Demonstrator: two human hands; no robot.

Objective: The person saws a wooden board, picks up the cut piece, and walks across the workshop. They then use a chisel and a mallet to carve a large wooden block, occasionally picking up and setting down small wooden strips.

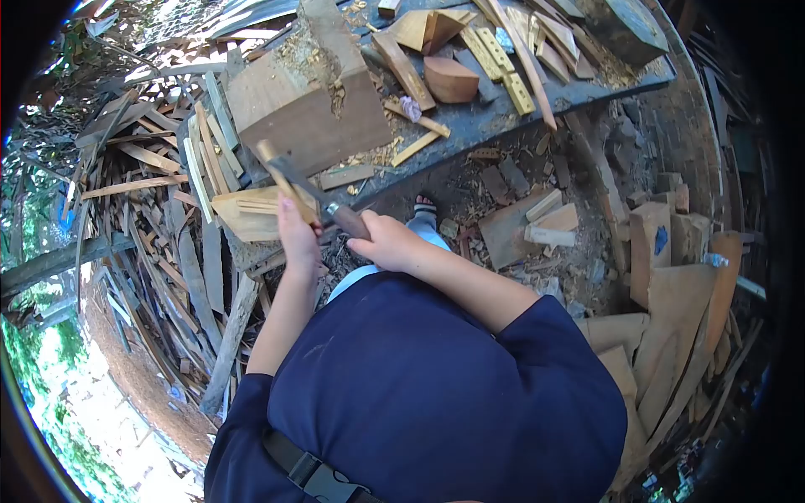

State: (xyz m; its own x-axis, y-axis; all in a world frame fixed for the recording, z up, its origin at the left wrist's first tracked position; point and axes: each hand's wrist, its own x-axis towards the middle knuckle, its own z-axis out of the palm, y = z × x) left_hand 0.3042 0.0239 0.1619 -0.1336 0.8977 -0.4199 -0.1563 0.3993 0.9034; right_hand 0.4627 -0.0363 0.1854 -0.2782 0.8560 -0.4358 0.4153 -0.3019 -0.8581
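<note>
My left hand (pixel 298 230) is closed around a narrow strip of wood (pixel 288 186), which slants up toward the big block. My right hand (pixel 387 241) grips the brown wooden handle of a knife (pixel 345 220) with a metal collar. Its dark blade lies along the right side of the strip, partly overlapping it in this view. Just beyond my left hand, a pale wedge-shaped piece of wood (pixel 243 216) rests at the corner of the bench, with thin sticks on it. A large squared wooden block (pixel 306 113) stands behind both hands, chips scattered on its top.
The dark bench (pixel 478 134) holds a reddish wood block (pixel 450 80), yellow drilled pieces (pixel 519 92) and several offcuts. Scrap strips (pixel 151 159) are heaped at left. Boards (pixel 679 327) lean at right. Chips and a flat board (pixel 511 233) cover the ground near my foot (pixel 425 205).
</note>
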